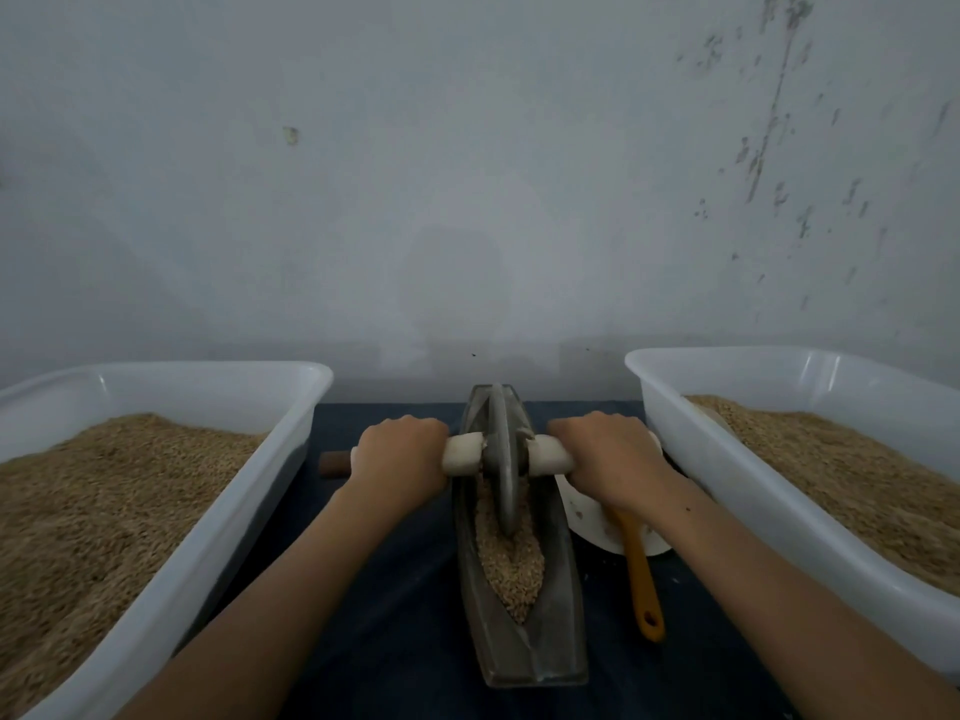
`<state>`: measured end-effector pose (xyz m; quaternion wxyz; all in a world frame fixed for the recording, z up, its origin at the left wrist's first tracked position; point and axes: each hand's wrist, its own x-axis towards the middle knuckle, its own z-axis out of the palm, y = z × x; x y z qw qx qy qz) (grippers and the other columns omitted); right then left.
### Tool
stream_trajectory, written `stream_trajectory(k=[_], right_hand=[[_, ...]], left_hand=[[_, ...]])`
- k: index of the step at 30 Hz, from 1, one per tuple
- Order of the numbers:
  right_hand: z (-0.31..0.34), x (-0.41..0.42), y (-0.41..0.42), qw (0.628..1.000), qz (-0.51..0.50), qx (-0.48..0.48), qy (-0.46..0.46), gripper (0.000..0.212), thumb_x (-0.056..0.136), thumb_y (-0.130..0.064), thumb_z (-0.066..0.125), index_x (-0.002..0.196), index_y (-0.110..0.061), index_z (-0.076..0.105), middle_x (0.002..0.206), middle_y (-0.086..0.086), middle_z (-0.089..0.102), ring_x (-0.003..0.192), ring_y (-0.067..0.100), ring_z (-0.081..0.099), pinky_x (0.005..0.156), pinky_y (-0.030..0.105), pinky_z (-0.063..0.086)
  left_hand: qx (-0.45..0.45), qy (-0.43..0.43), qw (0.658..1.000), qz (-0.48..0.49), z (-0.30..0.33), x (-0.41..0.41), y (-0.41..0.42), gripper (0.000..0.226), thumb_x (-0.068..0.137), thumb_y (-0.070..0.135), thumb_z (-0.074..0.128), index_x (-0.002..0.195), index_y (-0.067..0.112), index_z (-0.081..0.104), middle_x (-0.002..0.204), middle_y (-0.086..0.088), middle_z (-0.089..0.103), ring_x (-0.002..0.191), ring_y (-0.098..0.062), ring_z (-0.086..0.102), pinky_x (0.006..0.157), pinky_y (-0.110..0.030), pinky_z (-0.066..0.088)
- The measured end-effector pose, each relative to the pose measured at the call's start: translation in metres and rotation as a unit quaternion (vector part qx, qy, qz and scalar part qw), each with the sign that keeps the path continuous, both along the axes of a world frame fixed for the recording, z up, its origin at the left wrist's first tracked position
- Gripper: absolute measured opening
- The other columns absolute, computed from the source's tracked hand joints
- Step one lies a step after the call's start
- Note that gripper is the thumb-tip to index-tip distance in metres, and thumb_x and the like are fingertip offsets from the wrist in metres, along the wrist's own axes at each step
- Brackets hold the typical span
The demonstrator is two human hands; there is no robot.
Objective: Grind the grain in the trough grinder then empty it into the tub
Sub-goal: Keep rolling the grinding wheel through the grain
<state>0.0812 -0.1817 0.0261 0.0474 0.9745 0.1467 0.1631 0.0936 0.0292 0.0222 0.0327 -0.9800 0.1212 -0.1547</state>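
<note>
Under curled fingers (410,426): axle handle (462,452), both sides of wheel (503,459).

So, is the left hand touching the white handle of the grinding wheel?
Touching. The head view shows the left hand curled round the white handle beside the grinding wheel.

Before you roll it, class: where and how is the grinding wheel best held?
Hold the pale handle on each side of the grey wheel, coming down from above with fingers curled over it, as the left hand and right hand do. It crosses the trough level, so both sides press evenly.
</note>
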Motion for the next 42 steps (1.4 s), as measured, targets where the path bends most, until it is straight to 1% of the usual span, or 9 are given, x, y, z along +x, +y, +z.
stream_trajectory(k=[6, 9, 13, 20, 24, 28, 31, 35, 42], right_hand=[[0.021, -0.007, -0.006, 0.976, -0.001, -0.011, 0.216, 0.036, 0.082, -0.021, 0.069, 0.116, -0.024, 0.059, 0.104, -0.001, 0.064, 0.084, 0.015, 0.056, 0.067, 0.027, 0.042], [0.026, -0.01, -0.005, 0.967, -0.001, -0.01, 0.255, 0.04, 0.081, -0.02, 0.071, 0.119, -0.022, 0.059, 0.103, 0.0, 0.063, 0.087, 0.015, 0.058, 0.071, 0.027, 0.046], [0.021, -0.009, -0.004, 0.978, -0.005, -0.02, 0.205, 0.036, 0.082, -0.021, 0.068, 0.117, -0.025, 0.06, 0.092, -0.004, 0.058, 0.081, 0.014, 0.055, 0.057, 0.022, 0.036], [0.0, -0.002, -0.001, 1.0, -0.005, 0.012, 0.007, 0.011, 0.09, -0.021, 0.055, 0.096, -0.028, 0.05, 0.098, -0.002, 0.065, 0.088, 0.019, 0.061, 0.067, 0.029, 0.035], [0.006, -0.004, -0.003, 0.998, -0.007, 0.006, 0.064, 0.016, 0.088, -0.02, 0.057, 0.103, -0.027, 0.055, 0.1, -0.002, 0.065, 0.09, 0.019, 0.061, 0.068, 0.029, 0.036], [0.022, -0.01, -0.003, 0.981, -0.006, -0.024, 0.19, 0.032, 0.082, -0.021, 0.068, 0.112, -0.024, 0.06, 0.09, -0.005, 0.058, 0.081, 0.015, 0.056, 0.061, 0.025, 0.038], [0.027, -0.012, -0.003, 0.97, -0.009, -0.024, 0.241, 0.043, 0.081, -0.021, 0.071, 0.123, -0.021, 0.058, 0.107, 0.001, 0.065, 0.096, 0.018, 0.061, 0.075, 0.029, 0.049], [0.023, -0.011, -0.004, 0.973, -0.011, -0.008, 0.229, 0.039, 0.083, -0.021, 0.069, 0.12, -0.023, 0.059, 0.109, 0.001, 0.065, 0.097, 0.018, 0.061, 0.079, 0.031, 0.05], [0.003, -0.005, 0.0, 1.0, 0.0, 0.016, 0.002, 0.013, 0.091, -0.021, 0.055, 0.101, -0.028, 0.053, 0.1, -0.002, 0.065, 0.091, 0.019, 0.061, 0.069, 0.029, 0.034]], left_hand=[[0.024, 0.158, 0.987, -0.03, 0.017, -0.004, 0.002, 0.038, 0.078, 0.033, 0.068, 0.112, 0.018, 0.06, 0.083, 0.004, 0.055, 0.074, -0.013, 0.05, 0.065, -0.026, 0.038], [0.01, 0.218, 0.975, -0.036, 0.021, -0.006, 0.003, 0.04, 0.078, 0.031, 0.069, 0.113, 0.015, 0.06, 0.079, 0.005, 0.049, 0.071, -0.012, 0.048, 0.058, -0.022, 0.035], [0.019, 0.162, 0.986, -0.021, 0.017, -0.005, 0.002, 0.038, 0.078, 0.033, 0.068, 0.112, 0.017, 0.06, 0.078, 0.005, 0.05, 0.074, -0.015, 0.05, 0.067, -0.029, 0.039], [-0.003, -0.048, 0.999, -0.018, -0.002, 0.001, 0.001, 0.019, 0.087, 0.033, 0.057, 0.102, 0.024, 0.053, 0.094, 0.003, 0.061, 0.084, -0.018, 0.058, 0.065, -0.03, 0.034], [0.015, -0.02, 1.0, -0.016, 0.001, 0.002, 0.001, 0.023, 0.085, 0.034, 0.059, 0.104, 0.022, 0.056, 0.097, 0.001, 0.062, 0.085, -0.018, 0.058, 0.067, -0.03, 0.036], [0.022, 0.141, 0.99, -0.016, 0.013, -0.001, 0.004, 0.038, 0.079, 0.036, 0.068, 0.111, 0.019, 0.06, 0.09, 0.002, 0.058, 0.077, -0.015, 0.05, 0.068, -0.03, 0.039], [0.009, 0.212, 0.977, -0.019, 0.018, -0.003, 0.005, 0.046, 0.076, 0.035, 0.071, 0.117, 0.018, 0.059, 0.087, 0.003, 0.053, 0.078, -0.015, 0.051, 0.07, -0.029, 0.04], [0.026, 0.153, 0.988, -0.012, 0.016, -0.004, 0.002, 0.042, 0.077, 0.036, 0.069, 0.114, 0.019, 0.06, 0.086, 0.003, 0.054, 0.078, -0.016, 0.052, 0.068, -0.03, 0.04], [0.001, -0.032, 0.999, 0.001, -0.001, 0.001, 0.002, 0.026, 0.084, 0.035, 0.059, 0.105, 0.021, 0.05, 0.099, -0.002, 0.062, 0.088, -0.022, 0.058, 0.066, -0.031, 0.035]])
